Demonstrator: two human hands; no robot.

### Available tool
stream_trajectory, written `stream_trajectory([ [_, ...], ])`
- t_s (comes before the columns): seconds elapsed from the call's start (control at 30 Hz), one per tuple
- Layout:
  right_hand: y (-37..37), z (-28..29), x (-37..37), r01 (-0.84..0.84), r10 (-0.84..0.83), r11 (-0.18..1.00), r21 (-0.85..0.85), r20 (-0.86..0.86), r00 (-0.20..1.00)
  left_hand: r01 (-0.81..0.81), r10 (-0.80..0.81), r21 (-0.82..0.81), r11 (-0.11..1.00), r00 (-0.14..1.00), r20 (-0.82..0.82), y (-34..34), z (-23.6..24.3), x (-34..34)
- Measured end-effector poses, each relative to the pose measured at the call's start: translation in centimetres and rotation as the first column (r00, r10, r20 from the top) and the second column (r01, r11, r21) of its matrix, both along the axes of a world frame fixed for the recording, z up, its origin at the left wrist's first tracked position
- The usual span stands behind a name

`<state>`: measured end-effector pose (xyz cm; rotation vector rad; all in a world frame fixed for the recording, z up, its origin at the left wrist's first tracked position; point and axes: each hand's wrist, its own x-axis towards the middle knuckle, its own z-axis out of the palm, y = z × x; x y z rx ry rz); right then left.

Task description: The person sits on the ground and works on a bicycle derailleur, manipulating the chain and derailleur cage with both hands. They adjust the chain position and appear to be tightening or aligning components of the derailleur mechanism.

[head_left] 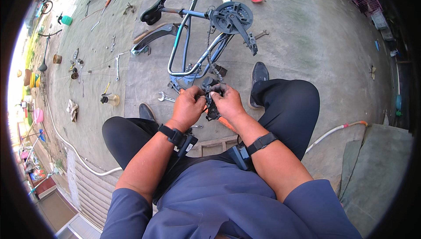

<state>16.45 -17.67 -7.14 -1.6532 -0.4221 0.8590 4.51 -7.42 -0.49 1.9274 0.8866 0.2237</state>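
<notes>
A black rear derailleur (212, 109) sits between my two hands at the back end of a blue bicycle frame (175, 53) lying on the ground. My left hand (189, 104) grips its left side with curled fingers. On the other side, my right hand (229, 102) pinches it with thumb and fingers, the thumb near the top. A dirty chain (212, 66) runs from the crankset (232, 18) down toward the derailleur. My fingers cover part of the derailleur, so how it joins the frame cannot be made out.
Wrenches (165, 97) lie just left of my hands, with another wrench (117, 67) farther left. A saddle (154, 10) and a dark mudguard (153, 37) are beside the frame. A spray bottle (112, 99) stands at left, and a pale hose (72, 149) curves across the ground.
</notes>
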Motion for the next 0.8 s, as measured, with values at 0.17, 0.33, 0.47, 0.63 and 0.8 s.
stream_trajectory([
  [0.17, -0.1, 0.5, 0.1, -0.031, 0.035, 0.998, -0.045, 0.069, 0.997, 0.021, -0.020, 0.057, 0.998, 1.000, -0.013, 0.1, 0.2, -0.2],
  [0.33, -0.2, 0.8, 0.1, -0.029, 0.033, 0.997, -0.066, 0.059, 0.998, 0.015, -0.016, 0.047, 0.999, 1.000, 0.020, -0.1, 0.2, -0.2],
  [0.47, -0.1, 0.5, 0.3, -0.043, 0.044, 0.998, -0.052, 0.026, 0.999, -0.009, 0.011, -0.042, 0.999, 0.999, 0.052, 0.5, -1.8, -0.6],
  [0.63, 0.0, 1.0, 0.3, -0.062, 0.066, 0.995, -0.082, 0.037, 0.997, -0.018, 0.019, -0.018, 1.000, 1.000, 0.021, 0.4, -1.2, -0.6],
  [0.8, 0.1, 0.8, 0.4, -0.025, 0.030, 0.997, -0.077, 0.068, 0.997, -0.024, 0.025, 0.030, 0.999, 1.000, -0.015, 0.3, -0.4, 0.0],
])
